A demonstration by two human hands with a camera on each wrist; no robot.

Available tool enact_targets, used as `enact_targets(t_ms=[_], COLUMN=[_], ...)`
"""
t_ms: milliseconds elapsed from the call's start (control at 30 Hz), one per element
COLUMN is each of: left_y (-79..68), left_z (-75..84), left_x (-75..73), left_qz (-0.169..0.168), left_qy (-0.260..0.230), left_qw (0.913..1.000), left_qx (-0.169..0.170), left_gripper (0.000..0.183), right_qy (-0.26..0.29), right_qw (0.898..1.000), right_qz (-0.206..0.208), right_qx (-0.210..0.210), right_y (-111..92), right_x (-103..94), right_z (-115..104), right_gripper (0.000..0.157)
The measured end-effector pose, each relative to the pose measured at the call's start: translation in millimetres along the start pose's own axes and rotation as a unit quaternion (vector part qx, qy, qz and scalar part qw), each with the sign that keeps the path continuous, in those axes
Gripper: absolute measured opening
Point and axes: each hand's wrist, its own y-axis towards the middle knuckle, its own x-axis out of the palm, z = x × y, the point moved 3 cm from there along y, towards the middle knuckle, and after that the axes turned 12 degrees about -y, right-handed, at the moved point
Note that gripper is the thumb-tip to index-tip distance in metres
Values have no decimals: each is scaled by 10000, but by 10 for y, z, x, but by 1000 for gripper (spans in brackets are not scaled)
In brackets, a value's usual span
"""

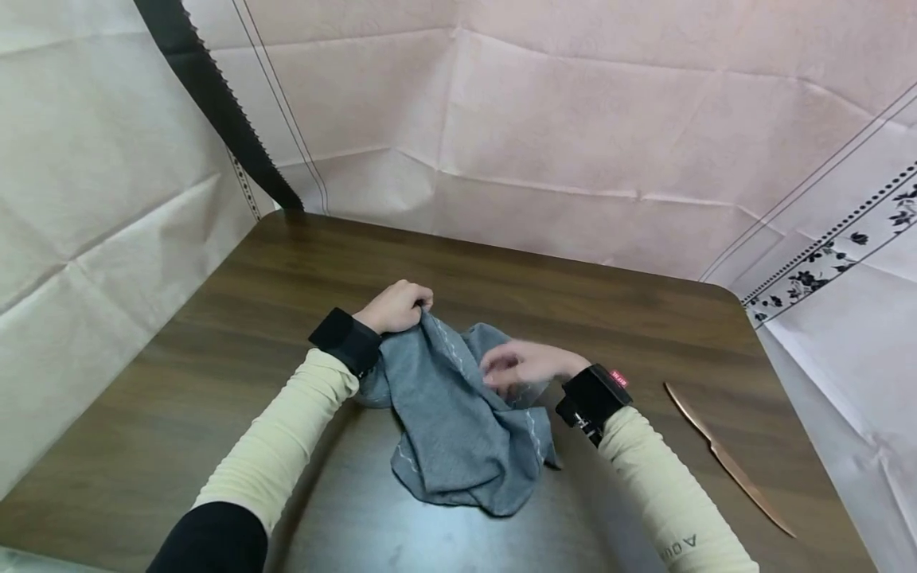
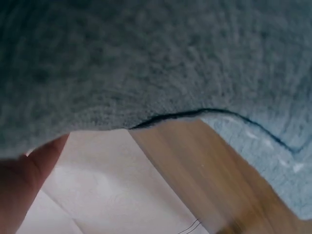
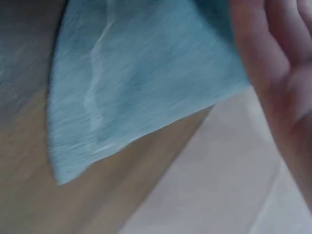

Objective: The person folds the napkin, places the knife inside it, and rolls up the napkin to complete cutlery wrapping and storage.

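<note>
A crumpled grey-blue cloth [image 1: 458, 422] with a thin white stitched line along its border lies in loose folds on the table, its upper part raised. My left hand [image 1: 403, 307] pinches the cloth's upper edge. The cloth [image 2: 161, 63] fills the top of the left wrist view, with the thumb [image 2: 41, 168] at its edge. Over the right side of the cloth is my right hand [image 1: 526, 364], slightly blurred, its fingers loosely bent. In the right wrist view, those fingers [image 3: 265, 53] extend alongside a hanging corner of the cloth [image 3: 131, 92].
A copper-coloured table knife [image 1: 727, 458] lies on the right side of the wooden table [image 1: 215, 342]. Pale creased sheeting [image 1: 573, 135] hangs behind the table's far edge, with a black strip [image 1: 222, 103] at the left.
</note>
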Motion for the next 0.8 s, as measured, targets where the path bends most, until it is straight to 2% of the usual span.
enact_targets(t_ms=[67,133,167,233,300,433,567,800], left_y=[-18,-35,-42,-54,-58,-53,-59,-96], left_z=[1,11,13,21,25,22,-14,-47], left_x=[-4,-16,-23,-43,-56,-96,-194,-401], left_qz=[-17,21,49,104,131,236,639,1303], left_qy=[-129,-247,-276,-330,-378,-446,-340,-187], left_qw=[9998,9993,9990,9986,9985,9984,9973,9912], left_qx=[139,285,343,388,378,260,93,-132], left_gripper=[26,27,27,27,27,23,19,15], right_qy=[-572,-1369,-1820,-2586,-2899,-3031,-2895,-2906], right_qw=[9945,9750,9614,9361,9240,9126,8975,8617], right_qz=[727,1326,1447,1393,1223,1293,1615,2018], right_qx=[484,1139,1473,1935,2172,2420,2908,3638], right_y=[2,-10,-14,-2,10,-47,-220,-567], right_x=[-69,-135,-156,-169,-157,-145,-236,-425], right_z=[123,254,316,411,479,587,675,895], right_gripper=[21,32,38,44,44,32,11,13])
